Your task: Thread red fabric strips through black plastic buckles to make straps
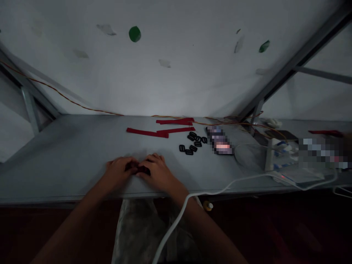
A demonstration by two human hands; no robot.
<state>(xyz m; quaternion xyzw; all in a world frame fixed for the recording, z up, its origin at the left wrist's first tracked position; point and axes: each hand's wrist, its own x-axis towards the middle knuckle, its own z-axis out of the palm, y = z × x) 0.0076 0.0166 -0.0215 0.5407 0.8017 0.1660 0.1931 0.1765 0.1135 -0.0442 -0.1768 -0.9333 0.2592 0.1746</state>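
Observation:
My left hand (pixel 120 171) and my right hand (pixel 157 171) meet close to the table's front edge, fingers curled in a pinch. Between them is a dark red strap (pixel 143 169), mostly covered by the fingers and dim; whether a buckle is on it I cannot tell. Beyond my hands, flat red straps (pixel 148 132) lie end over end, with another folded red strap (pixel 176 121) farther back. Several black strap buckles (pixel 189 151) are scattered to the right of my right hand, some touching each other.
A phone (pixel 220 141) lies right of the buckles. A white cable (pixel 209 193) crosses over my right forearm to a power strip (pixel 283 177). Thin twisted wires (pixel 68 97) run along the back wall. Metal frame posts (pixel 30 106) stand at both sides of the grey table (pixel 68 146).

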